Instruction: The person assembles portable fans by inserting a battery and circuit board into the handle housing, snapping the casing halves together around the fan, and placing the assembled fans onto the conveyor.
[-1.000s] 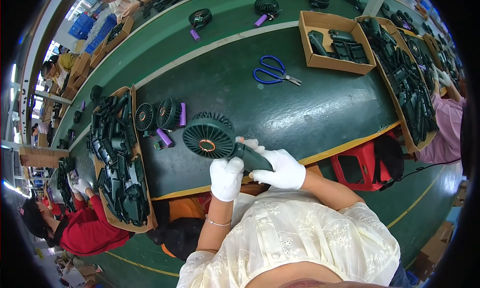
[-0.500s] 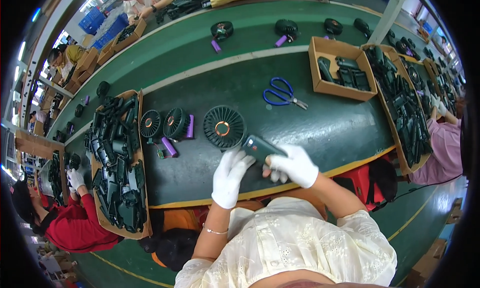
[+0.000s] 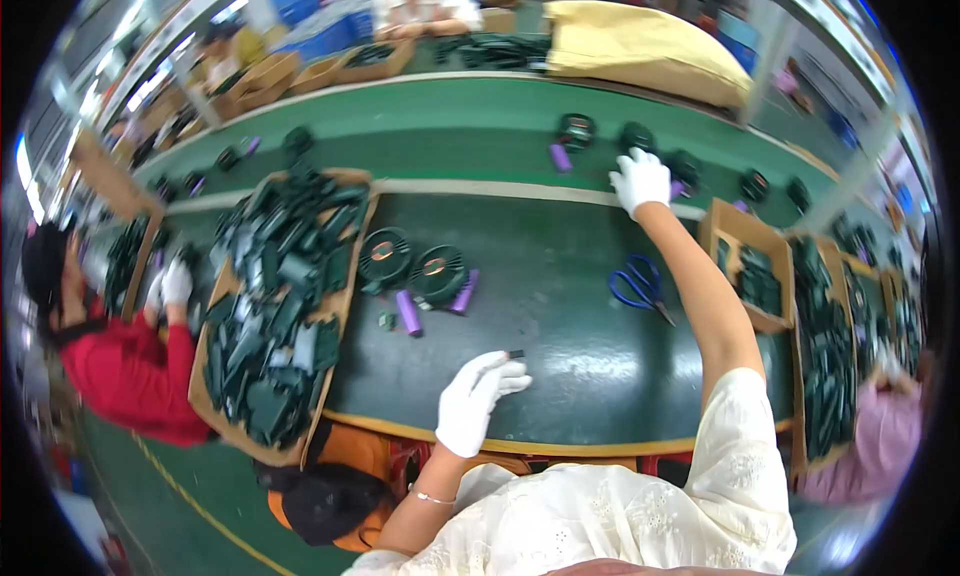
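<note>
My right arm is stretched out across the bench. The gloved right hand (image 3: 641, 184) is closed at a dark green handheld fan (image 3: 636, 138) on the far belt, its round head showing beyond my fingertips; the palm hides the rest. Nearer me, my gloved left hand (image 3: 480, 404) is over the bench, with a small dark piece (image 3: 516, 355) at its fingertips, too small to name. Left of centre lie two open fan heads, one (image 3: 386, 257) beside the other (image 3: 439, 274), with purple battery cells (image 3: 409, 313) next to them.
Blue-handled scissors (image 3: 640, 285) lie right of centre. A carton of dark casings (image 3: 352, 351) borders the left side; a smaller box (image 3: 782, 318) stands right, beside another long carton. More fans (image 3: 577, 131) lie along the green belt (image 3: 450, 106). Co-workers sit at both sides and opposite.
My right hand has moved from near my body out to the far belt. The fan that lay in front of me has left the bench. My left hand stays near; the view has shifted.
</note>
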Available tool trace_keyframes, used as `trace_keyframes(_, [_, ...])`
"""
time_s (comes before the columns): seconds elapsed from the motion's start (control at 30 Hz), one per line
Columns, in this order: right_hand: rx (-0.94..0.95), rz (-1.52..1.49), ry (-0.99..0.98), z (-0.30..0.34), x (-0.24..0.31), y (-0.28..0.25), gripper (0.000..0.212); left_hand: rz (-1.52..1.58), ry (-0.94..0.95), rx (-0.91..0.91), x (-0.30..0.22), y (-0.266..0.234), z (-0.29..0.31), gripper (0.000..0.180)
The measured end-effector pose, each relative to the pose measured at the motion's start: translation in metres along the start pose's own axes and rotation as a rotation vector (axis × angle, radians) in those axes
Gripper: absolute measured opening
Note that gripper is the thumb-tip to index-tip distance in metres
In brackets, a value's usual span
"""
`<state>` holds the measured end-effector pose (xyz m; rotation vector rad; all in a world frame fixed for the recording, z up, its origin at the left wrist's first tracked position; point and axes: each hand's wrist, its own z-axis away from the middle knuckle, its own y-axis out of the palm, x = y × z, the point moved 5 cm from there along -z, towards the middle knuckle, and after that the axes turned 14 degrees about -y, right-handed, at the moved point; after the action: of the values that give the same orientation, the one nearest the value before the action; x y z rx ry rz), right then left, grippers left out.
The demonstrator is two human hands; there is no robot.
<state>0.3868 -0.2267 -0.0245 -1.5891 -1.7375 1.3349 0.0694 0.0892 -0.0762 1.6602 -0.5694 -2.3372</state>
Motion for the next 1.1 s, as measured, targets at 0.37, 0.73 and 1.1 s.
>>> trace_keyframes(0.37, [0.085, -0.598, 0.181, -0.056, 0.042, 0.058, 0.040, -0.798, 0.534, -0.802, -0.086, -0.083, 0.086, 0.019])
trace_keyframes(0.73, [0.023, -1.046, 0.032, 0.039, 0.054, -0.082, 0.032, -1.557, 0.114, -1.366, -0.129, -0.205, 0.148, 0.063])
trace_keyframes(1.1, [0.249, -0.782, -0.075, 0.191, 0.052, -0.167, 0.026, -1.547, 0.320, -1.451, -0.153, -0.200, 0.125, 0.053])
